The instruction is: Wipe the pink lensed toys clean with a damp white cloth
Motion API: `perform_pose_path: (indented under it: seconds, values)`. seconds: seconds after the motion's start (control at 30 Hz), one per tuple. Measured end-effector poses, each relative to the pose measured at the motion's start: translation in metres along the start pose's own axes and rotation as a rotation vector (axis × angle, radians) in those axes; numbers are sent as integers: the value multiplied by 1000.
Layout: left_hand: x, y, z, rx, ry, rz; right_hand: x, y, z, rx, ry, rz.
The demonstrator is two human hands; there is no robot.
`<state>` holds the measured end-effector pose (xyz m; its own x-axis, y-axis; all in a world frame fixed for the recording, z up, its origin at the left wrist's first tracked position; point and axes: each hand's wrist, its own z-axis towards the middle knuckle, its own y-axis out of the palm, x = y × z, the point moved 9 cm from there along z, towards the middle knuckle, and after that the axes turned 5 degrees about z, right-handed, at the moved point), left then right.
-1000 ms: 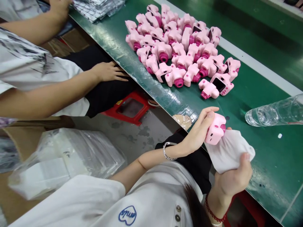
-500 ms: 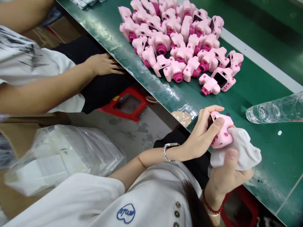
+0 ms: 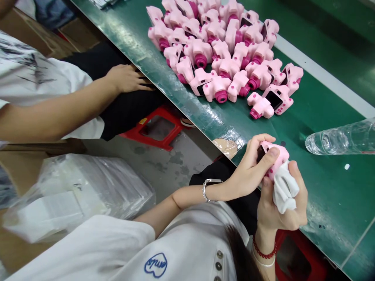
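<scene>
A pink toy camera [image 3: 280, 153] is held just above the table's near edge by my left hand [image 3: 253, 166], the one with the silver watch. My left thumb lies across its body, and its dark screen faces left. My right hand [image 3: 283, 210], with a red bracelet, is closed around a crumpled white cloth [image 3: 284, 189]. The cloth presses against the lower side of the camera, and my right thumb and fingers reach up on both sides of it. The camera's lens side is hidden from me.
Several pink toy cameras [image 3: 224, 66] cover the green table [image 3: 328, 187] further up. A clear plastic bottle [image 3: 340, 138] lies at right, near a small white bit [image 3: 347, 166]. To the left sits a co-worker, one hand [image 3: 129, 78] on the lap, above a red stool [image 3: 155, 127] and a plastic-wrapped bundle [image 3: 96, 195].
My right hand has closed more tightly, bunching the cloth smaller and bringing it against the camera's lower side. My left hand keeps its hold, nearly still. The co-worker's far arm has moved up.
</scene>
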<state>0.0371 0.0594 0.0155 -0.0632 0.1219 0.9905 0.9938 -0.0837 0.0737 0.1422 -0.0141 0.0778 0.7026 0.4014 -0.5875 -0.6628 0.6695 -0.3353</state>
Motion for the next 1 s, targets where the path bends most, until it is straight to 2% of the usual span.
perform_pose_path:
  seconds: [0.07,0.17,0.23,0.27,0.33,0.43,0.5,0.53,0.57,0.63,0.7,0.73,0.83,0.9,0.93,1.0]
  values:
    - [5,1,2,-49,59,28,19,-5,2,57,171,3]
    - [24,4,-1,-163,280,164,56,-13,-3,157,576,155]
    - [30,5,-4,-209,363,264,67,-18,-4,202,703,206]
    - [30,4,-4,-217,372,300,67,-19,0,194,690,198]
    - [26,3,-5,-205,365,349,59,-15,12,78,515,130]
    - [24,0,-6,-132,389,376,30,7,20,-252,81,23]
    - [21,-3,-4,-80,370,344,19,17,12,-435,-92,29]
    - [19,-4,-2,-68,347,316,16,17,7,-491,-115,88]
    - [17,-5,0,-70,320,288,18,14,3,-527,-68,192]
    - [16,-7,4,-83,271,235,31,3,-3,-530,156,446]
    - [20,-9,6,-89,244,201,49,-11,-10,-455,409,631]
    - [23,-11,7,-91,235,191,61,-20,-12,-373,528,669]
    - [32,-13,6,-108,221,200,96,-55,-16,15,782,648]
    - [37,-12,4,-124,238,231,111,-70,-21,262,886,599]
    - [39,-10,3,-139,257,254,113,-73,-22,319,908,562]
    - [42,-5,0,-177,304,315,115,-64,-24,278,992,510]
